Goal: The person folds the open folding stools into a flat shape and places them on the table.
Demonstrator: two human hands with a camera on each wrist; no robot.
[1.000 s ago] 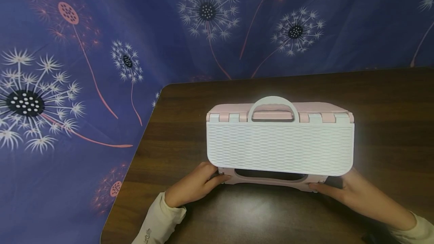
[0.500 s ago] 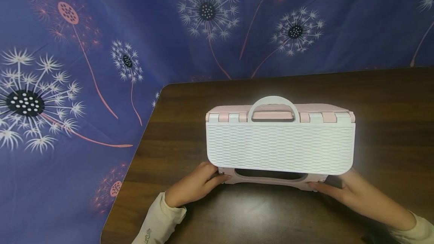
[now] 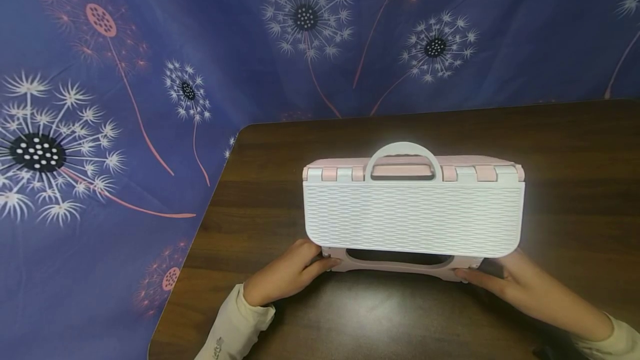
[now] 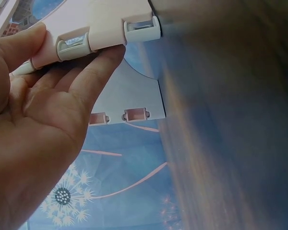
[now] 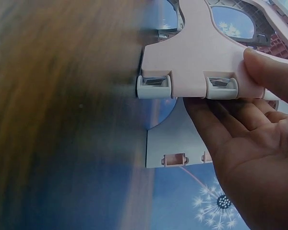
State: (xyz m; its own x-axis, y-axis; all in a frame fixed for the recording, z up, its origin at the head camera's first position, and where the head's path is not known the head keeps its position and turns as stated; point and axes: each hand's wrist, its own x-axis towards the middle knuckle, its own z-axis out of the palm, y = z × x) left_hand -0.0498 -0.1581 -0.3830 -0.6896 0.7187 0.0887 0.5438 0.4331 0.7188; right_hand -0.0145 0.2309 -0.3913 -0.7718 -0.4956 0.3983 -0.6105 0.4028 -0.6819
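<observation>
A pink and white folding stool (image 3: 414, 218) stands on the table, its white textured half-panel facing up and an arched white carry handle (image 3: 404, 148) at the far edge. Its pink leg panel (image 3: 400, 266) shows below the near edge. My left hand (image 3: 287, 274) grips the left side of that panel, and in the left wrist view the thumb lies on the pink face with the fingers behind the hinged edge (image 4: 73, 45). On the right side my right hand (image 3: 525, 288) holds the matching hinged edge (image 5: 221, 88) likewise. In the head view most fingers are hidden.
The dark wooden table (image 3: 260, 182) has a rounded far-left corner. Behind and to the left hangs a blue cloth (image 3: 225, 26) printed with dandelions. A small dark thing (image 3: 547, 351) lies partly in view at the bottom right, too unclear to identify.
The stool's top has tilted slightly: the pink part at the far edge sits a little lower, and the white panel's near edge has risen slightly. Both hands keep their grip.
</observation>
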